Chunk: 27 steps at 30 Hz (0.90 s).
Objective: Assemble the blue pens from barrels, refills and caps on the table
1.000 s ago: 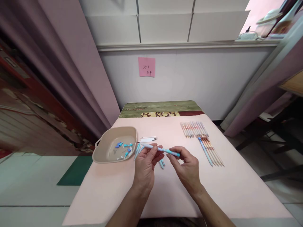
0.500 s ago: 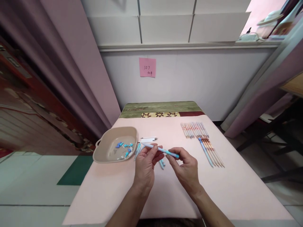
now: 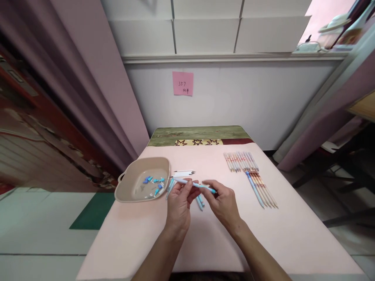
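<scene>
A light blue pen (image 3: 198, 185) is held above the table, tilted slightly down to the right. My left hand (image 3: 181, 201) pinches its left and middle part between thumb and fingers. My right hand (image 3: 222, 201) is closed around its brighter blue right end. Below the hands lie loose blue pen parts (image 3: 200, 203), partly hidden. More blue barrels (image 3: 170, 186) rest between the basin and my left hand. Thin white refills (image 3: 183, 173) with dark tips lie just beyond.
A beige basin (image 3: 119, 195) at the left holds small blue and clear parts. At the right lie a row of pens (image 3: 240, 161) and, nearer, a blue pen (image 3: 255, 190) beside several cream-coloured ones (image 3: 266, 190). A pink cloth (image 3: 278, 242) covers the table.
My right hand has moved a little left along the pen, and its fingers now wrap over the pen's right end. My left hand has hardly moved.
</scene>
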Each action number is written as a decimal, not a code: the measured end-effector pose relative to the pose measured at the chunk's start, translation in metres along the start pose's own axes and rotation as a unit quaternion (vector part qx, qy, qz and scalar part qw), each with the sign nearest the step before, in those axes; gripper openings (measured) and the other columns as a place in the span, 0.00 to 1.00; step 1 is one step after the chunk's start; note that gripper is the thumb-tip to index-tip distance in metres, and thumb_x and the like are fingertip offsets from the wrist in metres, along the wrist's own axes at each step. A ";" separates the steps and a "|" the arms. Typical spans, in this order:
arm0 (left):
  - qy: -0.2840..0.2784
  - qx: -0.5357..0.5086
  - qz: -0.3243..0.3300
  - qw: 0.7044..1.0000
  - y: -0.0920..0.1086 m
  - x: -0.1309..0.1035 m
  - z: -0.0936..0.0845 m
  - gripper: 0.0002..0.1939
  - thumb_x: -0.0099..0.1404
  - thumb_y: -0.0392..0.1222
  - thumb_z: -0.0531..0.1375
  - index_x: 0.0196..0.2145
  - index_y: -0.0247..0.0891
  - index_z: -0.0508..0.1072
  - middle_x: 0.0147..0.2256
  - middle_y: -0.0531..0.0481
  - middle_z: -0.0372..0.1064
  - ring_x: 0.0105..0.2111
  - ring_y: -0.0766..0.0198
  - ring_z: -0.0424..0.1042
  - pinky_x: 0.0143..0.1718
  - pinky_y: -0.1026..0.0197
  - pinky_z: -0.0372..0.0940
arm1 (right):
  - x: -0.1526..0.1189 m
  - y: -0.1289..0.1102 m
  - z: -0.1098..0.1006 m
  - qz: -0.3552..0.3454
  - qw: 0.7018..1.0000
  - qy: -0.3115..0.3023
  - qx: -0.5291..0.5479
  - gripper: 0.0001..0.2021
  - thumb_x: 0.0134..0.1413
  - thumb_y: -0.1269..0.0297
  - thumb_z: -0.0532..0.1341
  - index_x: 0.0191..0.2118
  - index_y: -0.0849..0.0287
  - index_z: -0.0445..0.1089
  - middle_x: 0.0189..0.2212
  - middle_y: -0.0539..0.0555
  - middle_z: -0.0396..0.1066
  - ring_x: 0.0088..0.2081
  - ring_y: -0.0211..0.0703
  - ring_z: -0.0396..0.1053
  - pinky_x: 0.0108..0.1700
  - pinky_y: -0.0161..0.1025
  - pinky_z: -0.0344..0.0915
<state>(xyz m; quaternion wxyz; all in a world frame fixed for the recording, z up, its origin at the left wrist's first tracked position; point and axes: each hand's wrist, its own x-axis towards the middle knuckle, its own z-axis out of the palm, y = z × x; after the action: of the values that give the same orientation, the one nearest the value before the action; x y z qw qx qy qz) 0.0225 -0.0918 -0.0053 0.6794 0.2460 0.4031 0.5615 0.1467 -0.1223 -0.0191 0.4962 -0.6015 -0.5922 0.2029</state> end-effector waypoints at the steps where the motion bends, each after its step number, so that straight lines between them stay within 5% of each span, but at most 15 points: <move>1: 0.001 0.000 0.002 1.000 0.000 0.000 -0.001 0.15 0.51 0.42 0.69 0.35 0.34 0.72 0.31 0.48 0.76 0.31 0.63 0.76 0.34 0.62 0.70 | -0.001 -0.001 0.000 0.002 1.000 -0.002 0.021 0.12 0.54 0.56 0.62 0.42 0.56 0.69 0.23 0.47 0.68 0.22 0.37 0.63 0.27 0.32 0.60; 5: 0.001 -0.004 0.006 1.000 0.001 0.001 -0.003 0.15 0.51 0.43 0.69 0.34 0.35 0.72 0.31 0.49 0.76 0.32 0.62 0.76 0.36 0.60 0.70 | -0.003 -0.005 0.003 -0.010 0.998 0.001 0.056 0.07 0.57 0.58 0.59 0.37 0.55 0.66 0.24 0.47 0.66 0.23 0.37 0.61 0.27 0.32 0.60; 10: -0.005 -0.004 0.005 1.000 0.000 -0.001 -0.004 0.15 0.50 0.42 0.70 0.34 0.35 0.73 0.31 0.48 0.76 0.33 0.62 0.76 0.40 0.58 0.69 | -0.003 -0.004 0.005 -0.006 1.000 -0.006 0.005 0.13 0.61 0.56 0.54 0.29 0.56 0.66 0.19 0.47 0.63 0.20 0.35 0.58 0.24 0.32 0.56; 15: -0.016 -0.004 0.011 1.000 0.001 -0.002 -0.004 0.14 0.51 0.42 0.69 0.34 0.34 0.73 0.31 0.48 0.77 0.34 0.62 0.76 0.39 0.59 0.69 | -0.001 -0.007 0.006 -0.040 0.999 0.010 -0.029 0.08 0.55 0.57 0.61 0.37 0.55 0.69 0.28 0.50 0.71 0.24 0.37 0.65 0.28 0.33 0.61; 18: -0.021 -0.005 0.013 1.000 0.000 -0.003 -0.003 0.13 0.51 0.41 0.69 0.33 0.34 0.73 0.30 0.48 0.77 0.34 0.62 0.76 0.41 0.60 0.68 | -0.001 -0.010 0.006 -0.055 0.998 0.027 -0.029 0.05 0.56 0.61 0.60 0.34 0.55 0.69 0.28 0.51 0.71 0.25 0.38 0.66 0.27 0.33 0.61; 27: -0.020 0.028 0.011 0.999 -0.002 -0.006 -0.002 0.13 0.49 0.42 0.70 0.32 0.34 0.76 0.30 0.48 0.77 0.33 0.63 0.75 0.40 0.61 0.66 | -0.002 -0.008 -0.003 -0.053 0.997 -0.013 -0.058 0.11 0.59 0.56 0.58 0.32 0.55 0.73 0.27 0.52 0.74 0.26 0.39 0.69 0.31 0.34 0.62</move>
<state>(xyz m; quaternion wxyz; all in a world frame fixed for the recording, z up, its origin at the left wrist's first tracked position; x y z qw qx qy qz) 0.0216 -0.0989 -0.0066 0.6738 0.2808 0.4021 0.5526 0.1442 -0.1264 -0.0114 0.4629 -0.5944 -0.6405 0.1488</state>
